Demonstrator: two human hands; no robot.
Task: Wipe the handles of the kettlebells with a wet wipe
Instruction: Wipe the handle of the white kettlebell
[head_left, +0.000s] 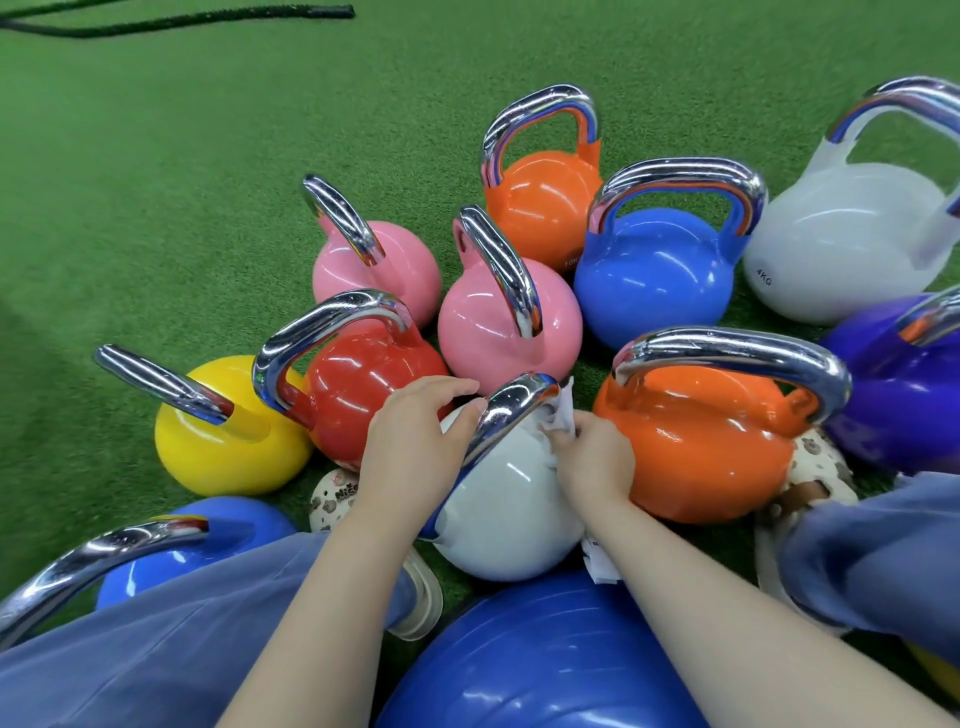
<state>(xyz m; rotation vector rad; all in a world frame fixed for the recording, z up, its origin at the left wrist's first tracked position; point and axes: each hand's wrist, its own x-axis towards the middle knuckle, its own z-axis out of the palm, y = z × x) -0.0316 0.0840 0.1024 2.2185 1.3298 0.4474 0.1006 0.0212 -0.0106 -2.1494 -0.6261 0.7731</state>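
A white kettlebell (511, 509) stands on the green turf right in front of me, its chrome handle (506, 410) arching up between my hands. My left hand (415, 439) rests on the ball's left shoulder, fingers curved over the top beside the handle. My right hand (595, 457) pinches a white wet wipe (563, 410) against the handle's right end. Around it stand several more kettlebells: red (363, 395), yellow (218, 441), two pink (498, 322), orange (696, 457) and blue (654, 275).
A big blue ball (545, 665) lies at the bottom between my knees. More kettlebells sit at the right: white (841, 239) and purple (904, 395). A black rope (182, 21) lies on the turf (182, 156) far back left. My patterned shoes (332, 496) touch the cluster.
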